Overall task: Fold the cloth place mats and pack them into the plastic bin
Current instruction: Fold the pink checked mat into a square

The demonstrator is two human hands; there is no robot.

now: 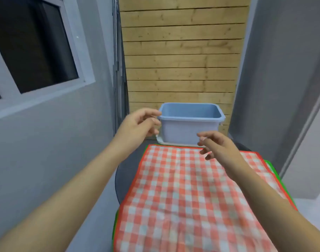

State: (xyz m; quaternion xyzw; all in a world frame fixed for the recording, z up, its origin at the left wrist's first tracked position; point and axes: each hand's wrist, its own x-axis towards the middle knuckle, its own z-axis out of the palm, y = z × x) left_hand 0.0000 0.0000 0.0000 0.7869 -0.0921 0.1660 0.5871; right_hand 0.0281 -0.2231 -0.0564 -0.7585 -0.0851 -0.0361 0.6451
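Observation:
A red-and-white checked place mat [182, 193] lies flat on a small dark round table [126, 171]. A green edge of another mat [272, 168] peeks out beneath it at the right and lower left. Behind the mat stands an empty blue plastic bin [181, 131] on its white lid [162, 140]. My left hand [139, 124] hovers by the bin's left rim, fingers apart, holding nothing. Over the mat's far right corner, in front of the bin, my right hand [215, 144] hangs with fingers spread and empty.
A wooden plank wall [181, 57] rises behind the bin. A grey wall with a window [32, 50] stands at the left, and another grey wall [282, 70] closes the right side. The table fills the narrow gap between them.

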